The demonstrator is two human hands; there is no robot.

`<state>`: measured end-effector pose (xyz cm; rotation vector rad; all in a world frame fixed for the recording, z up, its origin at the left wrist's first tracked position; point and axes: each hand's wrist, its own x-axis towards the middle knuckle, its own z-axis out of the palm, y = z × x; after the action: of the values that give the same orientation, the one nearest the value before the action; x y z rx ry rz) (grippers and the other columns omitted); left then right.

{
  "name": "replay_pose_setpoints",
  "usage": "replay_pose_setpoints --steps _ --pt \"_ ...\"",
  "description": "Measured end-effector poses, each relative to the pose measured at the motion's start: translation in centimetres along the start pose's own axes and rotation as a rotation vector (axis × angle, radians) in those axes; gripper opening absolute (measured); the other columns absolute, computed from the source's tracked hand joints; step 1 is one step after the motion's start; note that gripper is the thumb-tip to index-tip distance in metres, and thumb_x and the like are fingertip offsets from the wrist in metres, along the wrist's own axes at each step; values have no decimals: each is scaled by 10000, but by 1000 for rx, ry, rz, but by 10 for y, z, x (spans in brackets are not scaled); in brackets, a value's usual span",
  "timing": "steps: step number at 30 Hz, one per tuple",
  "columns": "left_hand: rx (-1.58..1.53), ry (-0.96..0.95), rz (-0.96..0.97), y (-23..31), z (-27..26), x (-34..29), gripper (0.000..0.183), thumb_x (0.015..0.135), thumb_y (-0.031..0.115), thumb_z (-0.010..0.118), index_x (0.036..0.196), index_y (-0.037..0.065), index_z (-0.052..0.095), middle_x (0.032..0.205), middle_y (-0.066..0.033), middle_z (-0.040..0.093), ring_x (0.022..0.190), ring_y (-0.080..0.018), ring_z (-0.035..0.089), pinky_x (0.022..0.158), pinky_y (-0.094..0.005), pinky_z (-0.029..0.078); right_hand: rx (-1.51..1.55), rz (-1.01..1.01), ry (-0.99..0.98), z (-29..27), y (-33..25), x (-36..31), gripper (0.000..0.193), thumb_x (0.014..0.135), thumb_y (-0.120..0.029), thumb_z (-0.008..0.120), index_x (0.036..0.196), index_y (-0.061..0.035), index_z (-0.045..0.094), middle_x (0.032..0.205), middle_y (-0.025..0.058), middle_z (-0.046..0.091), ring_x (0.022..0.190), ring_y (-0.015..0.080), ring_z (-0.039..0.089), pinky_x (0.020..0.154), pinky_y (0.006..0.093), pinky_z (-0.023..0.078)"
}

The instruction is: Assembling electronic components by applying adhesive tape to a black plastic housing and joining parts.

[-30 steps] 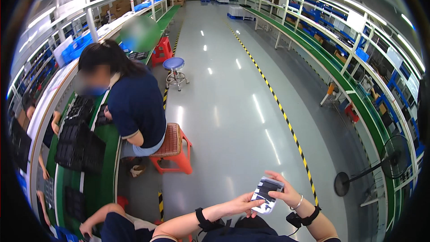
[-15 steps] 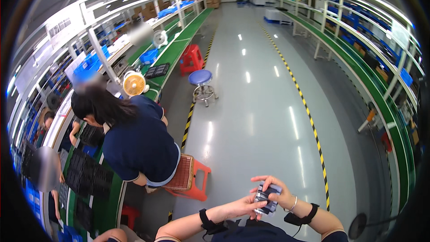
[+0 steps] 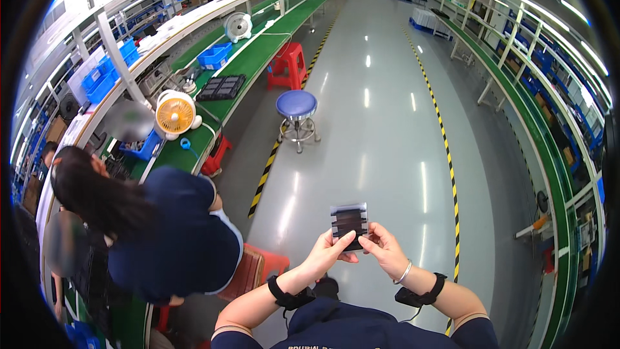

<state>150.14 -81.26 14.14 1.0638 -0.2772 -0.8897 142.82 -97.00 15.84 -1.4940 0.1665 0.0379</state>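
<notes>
Two bare hands hold one small flat packet (image 3: 349, 221). It is up in the air over the shiny gray floor (image 3: 361, 161), in front of the person's body. The packet is dark in the middle and pale and shiny at the edges. I cannot tell what is inside. The left hand (image 3: 328, 253) pinches the near left corner, with its thumb lying on top. The right hand (image 3: 385, 251) pinches the near right corner, with its thumb on top too. The fingers of both hands are bent around the edge, and the two thumbs are close to each other. Each wrist wears a black strap, and a silver bracelet (image 3: 403, 271) is on the right wrist.

On the left, a co-worker (image 3: 177, 239) in a dark blue shirt sits on a red stool (image 3: 276, 264) with a brown seat, beside a long green desk (image 3: 250, 57). On that desk are a yellow and white fan (image 3: 175, 115), a black tray (image 3: 221, 87), a blue bin (image 3: 214, 56) and a white fan (image 3: 238, 26). A round blue stool (image 3: 297, 105) with metal legs stands near the desk. Yellow and black tape (image 3: 445, 155) runs along the floor to the right of the hands.
</notes>
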Motion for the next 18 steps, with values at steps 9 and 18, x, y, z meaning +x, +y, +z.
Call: replay_pose_setpoints --steps 9,18 --pt "225 41 3 84 -71 143 402 936 246 499 1266 55 370 1144 -82 537 936 -167 574 681 -302 521 132 24 3 -46 -19 177 278 879 -159 591 1109 -32 501 900 -2 557 799 69 528 663 243 475" --pt "746 -79 -43 161 -152 262 534 856 248 637 1306 89 395 911 -71 596 884 -139 550 776 -290 447 -63 240 -638 -122 -3 362 359 885 -186 587 1176 4 500 839 -3 570 696 59 526 651 220 463"
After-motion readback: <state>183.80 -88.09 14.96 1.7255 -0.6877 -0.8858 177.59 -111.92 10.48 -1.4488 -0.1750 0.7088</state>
